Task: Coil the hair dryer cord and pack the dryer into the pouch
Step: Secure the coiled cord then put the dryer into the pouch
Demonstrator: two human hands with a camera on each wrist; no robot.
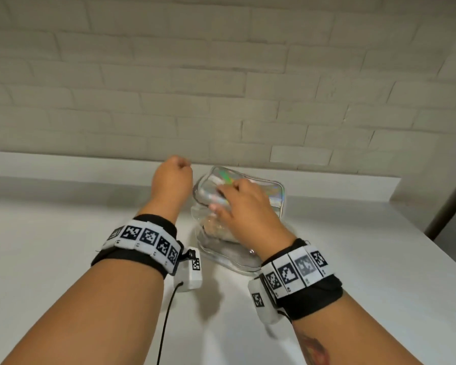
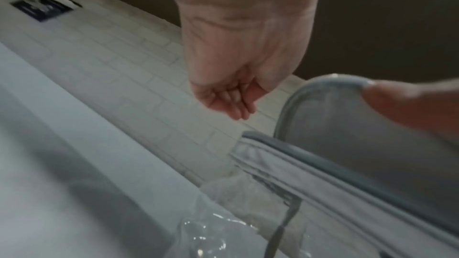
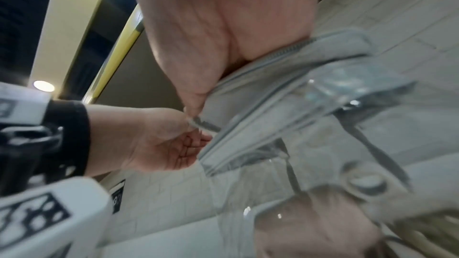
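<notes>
A clear pouch (image 1: 270, 192) with an iridescent top panel stands on the white counter near the back wall. Through its clear wall a beige dryer (image 1: 216, 229) shows inside; the right wrist view shows the dryer (image 3: 310, 229) blurred, and I cannot make out the cord. My right hand (image 1: 245, 206) lies over the pouch top and grips its zippered rim (image 3: 273, 62), thumb beside a metal zipper pull (image 3: 203, 124). My left hand (image 1: 173, 175) hovers just left of the pouch, its fingers (image 2: 233, 103) loosely curled and holding nothing. A second zipper pull (image 2: 285, 221) hangs from the pouch (image 2: 335, 125).
The white counter (image 1: 63, 246) ends in a raised ledge below a pale brick-tile wall (image 1: 221, 88). A dark wall plate (image 2: 44, 7) sits on the tiles to the left. The counter's right edge (image 1: 432, 246) drops off beside a brown post.
</notes>
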